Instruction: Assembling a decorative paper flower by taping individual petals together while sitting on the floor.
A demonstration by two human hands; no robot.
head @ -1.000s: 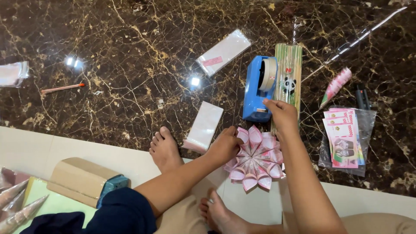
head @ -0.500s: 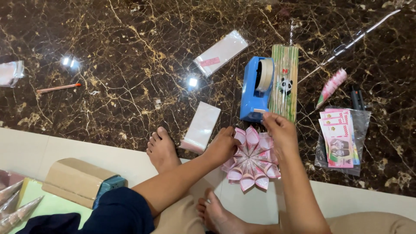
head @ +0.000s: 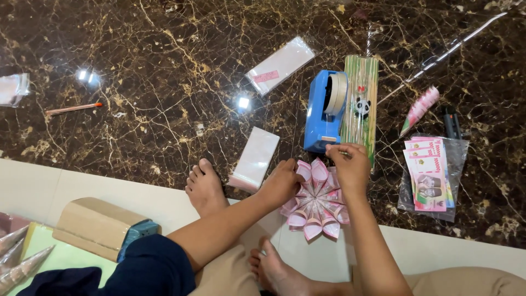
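Note:
A pink flower of folded paper cones [head: 318, 205] lies at the edge of the dark marble floor, between my knees. My left hand [head: 282, 183] grips its left edge and holds it down. Just above the flower's top is my right hand [head: 350, 167], fingertips pinched on what looks like a short strip of clear tape. A blue tape dispenser [head: 320, 118] stands directly beyond my right fingers. Beside it on the right lies a pack of green bamboo sticks [head: 362, 90].
Two white flat packets [head: 255, 159] [head: 279, 66] lie left of the dispenser. A clear bag of pink notes [head: 430, 175] and one pink cone [head: 419, 109] are at the right. My bare foot [head: 205, 186], a cardboard box [head: 93, 225] and more cones [head: 22, 263] are at the lower left.
My right hand has come back from the top of the tape dispenser to the flower's upper edge. My left hand stays on the flower.

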